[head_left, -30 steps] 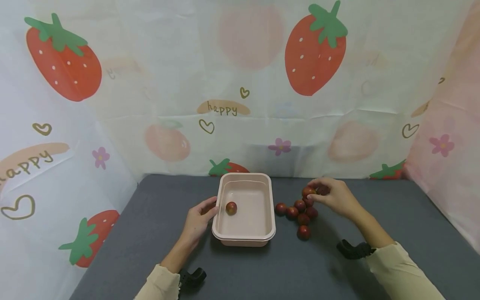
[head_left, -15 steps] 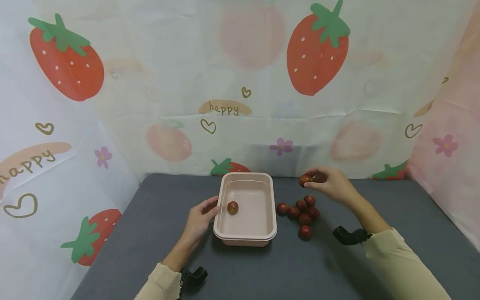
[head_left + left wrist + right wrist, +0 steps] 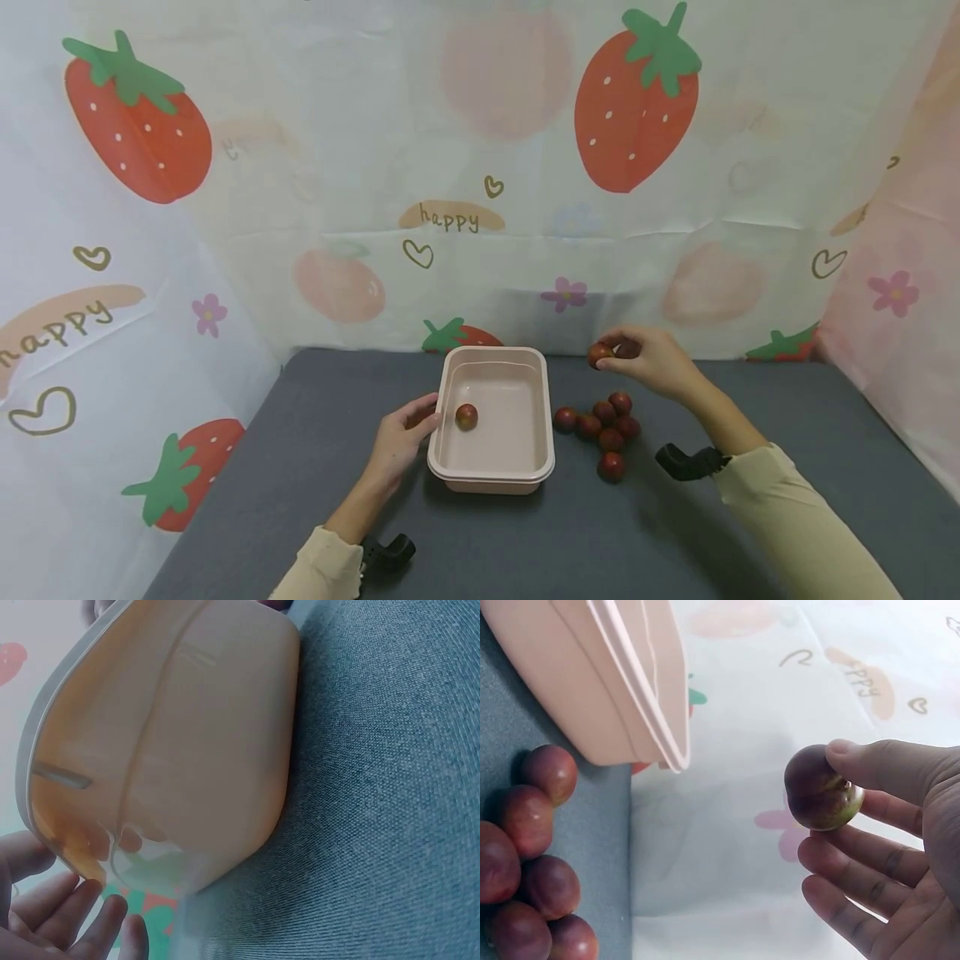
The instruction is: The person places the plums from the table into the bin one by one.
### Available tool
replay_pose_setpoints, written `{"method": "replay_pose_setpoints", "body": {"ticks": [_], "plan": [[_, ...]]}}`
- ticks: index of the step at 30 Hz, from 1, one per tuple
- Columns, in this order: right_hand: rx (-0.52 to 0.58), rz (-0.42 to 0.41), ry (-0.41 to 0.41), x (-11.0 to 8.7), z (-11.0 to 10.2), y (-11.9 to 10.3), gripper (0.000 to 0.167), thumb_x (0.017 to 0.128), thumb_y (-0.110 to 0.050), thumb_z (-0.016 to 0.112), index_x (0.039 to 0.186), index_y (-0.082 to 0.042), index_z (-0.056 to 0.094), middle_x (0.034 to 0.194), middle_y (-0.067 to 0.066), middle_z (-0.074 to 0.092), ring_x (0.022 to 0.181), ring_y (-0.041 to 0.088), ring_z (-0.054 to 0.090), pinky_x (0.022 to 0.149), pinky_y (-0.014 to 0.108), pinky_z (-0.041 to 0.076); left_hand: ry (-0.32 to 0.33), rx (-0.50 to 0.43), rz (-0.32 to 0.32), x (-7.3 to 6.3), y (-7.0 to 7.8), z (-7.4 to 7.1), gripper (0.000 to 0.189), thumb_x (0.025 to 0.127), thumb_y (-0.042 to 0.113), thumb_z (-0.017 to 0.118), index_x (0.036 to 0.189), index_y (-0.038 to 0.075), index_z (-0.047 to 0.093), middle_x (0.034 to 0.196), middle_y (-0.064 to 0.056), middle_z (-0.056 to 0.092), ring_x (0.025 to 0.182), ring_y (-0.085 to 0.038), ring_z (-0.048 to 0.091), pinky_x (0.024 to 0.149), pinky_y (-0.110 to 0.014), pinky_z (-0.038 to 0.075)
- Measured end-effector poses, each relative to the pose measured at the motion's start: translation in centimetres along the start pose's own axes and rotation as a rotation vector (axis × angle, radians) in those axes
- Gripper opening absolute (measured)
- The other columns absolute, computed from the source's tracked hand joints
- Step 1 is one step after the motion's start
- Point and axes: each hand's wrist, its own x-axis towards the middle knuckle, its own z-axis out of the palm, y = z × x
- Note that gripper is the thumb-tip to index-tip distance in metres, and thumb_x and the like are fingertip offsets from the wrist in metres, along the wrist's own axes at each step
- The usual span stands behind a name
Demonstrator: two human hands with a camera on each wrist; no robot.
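Between its thumb and fingers my right hand (image 3: 651, 360) pinches a dark red plum (image 3: 821, 789), greenish near one end, raised above the table. Below that hand is a cluster of several plums (image 3: 611, 440), lying right of a pale pink plastic container (image 3: 491, 477). One red plum (image 3: 467, 417) lies inside the container, toward its left wall. My left hand (image 3: 397, 437) is at the container's left side, its loosely bent fingers (image 3: 94, 930) touching near the rim. The left wrist view shows the container's outer wall from low down.
The dark grey table (image 3: 337, 383) carries everything. A white fabric backdrop (image 3: 360, 150) with printed strawberries encloses the back and sides. Black straps with cameras (image 3: 686, 462) sit on the wrists.
My right hand has lifted the plum away from the cluster, then moved it up and left toward the container. The left hand and container stay about where they were.
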Motion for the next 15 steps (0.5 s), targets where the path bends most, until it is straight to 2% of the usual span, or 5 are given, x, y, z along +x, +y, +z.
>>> {"method": "replay_pose_setpoints", "body": {"ticks": [7,15], "plan": [[-0.002,-0.027,0.004,0.7,0.3,-0.3,0.029,0.086,-0.02,0.074,0.112,-0.006,0.069,0.101,0.011,0.071,0.085,0.02,0.065,0.078,0.037,0.052,-0.009,-0.016,0.002,0.0,0.0,0.0,0.039,0.094,0.013,0.063,0.132,0.005,0.059,0.129,-0.016,0.064,0.121,-0.026,0.058,0.102,-0.044,0.047],[0.021,-0.039,-0.018,1.9,1.1,-0.9,0.032,0.085,-0.021,0.076,0.112,-0.006,0.069,0.105,0.012,0.072,0.087,0.021,0.066,0.08,0.038,0.053,-0.006,-0.018,-0.001,0.0,0.0,-0.1,0.04,0.094,0.013,0.063,0.133,0.005,0.059,0.131,-0.016,0.063,0.122,-0.027,0.057,0.103,-0.045,0.046]]}}
